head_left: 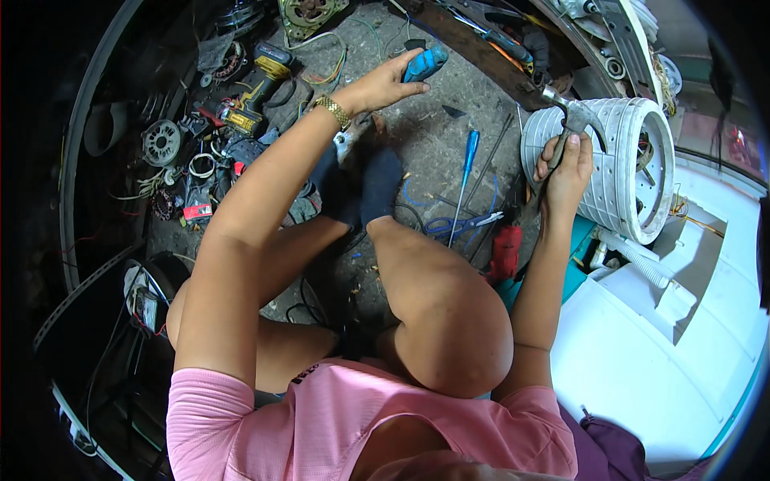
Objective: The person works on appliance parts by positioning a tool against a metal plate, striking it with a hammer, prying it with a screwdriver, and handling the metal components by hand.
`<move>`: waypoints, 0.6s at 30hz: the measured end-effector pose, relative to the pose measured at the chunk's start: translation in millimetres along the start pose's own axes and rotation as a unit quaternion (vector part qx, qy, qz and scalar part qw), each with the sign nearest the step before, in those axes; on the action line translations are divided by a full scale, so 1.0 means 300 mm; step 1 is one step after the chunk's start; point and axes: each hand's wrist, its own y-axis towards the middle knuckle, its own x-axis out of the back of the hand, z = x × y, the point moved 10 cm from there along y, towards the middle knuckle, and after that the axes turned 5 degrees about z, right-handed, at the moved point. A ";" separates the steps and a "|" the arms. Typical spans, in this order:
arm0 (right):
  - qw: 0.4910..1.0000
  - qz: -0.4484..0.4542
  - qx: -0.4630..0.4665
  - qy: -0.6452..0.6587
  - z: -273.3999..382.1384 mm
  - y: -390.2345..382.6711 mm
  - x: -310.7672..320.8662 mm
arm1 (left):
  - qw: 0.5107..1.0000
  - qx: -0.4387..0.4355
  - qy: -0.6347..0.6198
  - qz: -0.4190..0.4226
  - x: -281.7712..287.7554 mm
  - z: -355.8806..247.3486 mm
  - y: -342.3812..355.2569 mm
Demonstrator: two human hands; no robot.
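Note:
My left hand [397, 84] grips a blue tool or handle [425, 62] over the concrete floor [441, 128], above my feet. My right hand [565, 160] is closed on the handle of a claw hammer [579, 118], held at the side of a white perforated plastic drum [650, 172] lying on its side. Between my hands lie a blue-handled screwdriver [469, 156], thin metal rods [493, 156] and blue-handled scissors [449, 227]. A red power tool [504, 252] lies below my right hand, partly hidden behind my leg and arm.
A yellow cordless drill [271, 72] and a pile of motor parts [163, 143] clutter the left. Further tools [497, 44] rest along a rusty strip at the top. A white appliance body [609, 345] with a hose fills the lower right; a black housing [152, 276] stands at lower left.

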 end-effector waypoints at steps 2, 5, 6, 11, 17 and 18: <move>1.000 0.004 -0.001 -0.006 -0.006 0.001 -0.002 | 1.000 0.004 0.015 0.007 -0.005 0.005 -0.002; 1.000 -0.010 0.004 0.001 -0.015 0.000 0.018 | 1.000 -0.001 0.002 -0.004 -0.014 -0.014 0.005; 1.000 -0.010 0.005 0.002 -0.016 0.000 0.014 | 1.000 -0.001 0.003 -0.004 -0.010 -0.013 0.003; 1.000 0.011 -0.006 0.004 -0.019 0.001 -0.012 | 1.000 0.019 0.003 0.019 -0.024 0.004 -0.001; 1.000 0.007 -0.011 0.016 -0.038 -0.002 0.000 | 1.000 0.013 0.001 0.004 -0.021 -0.001 0.003; 1.000 0.006 -0.012 0.016 -0.038 -0.003 0.001 | 1.000 0.014 0.001 0.005 -0.022 -0.002 0.004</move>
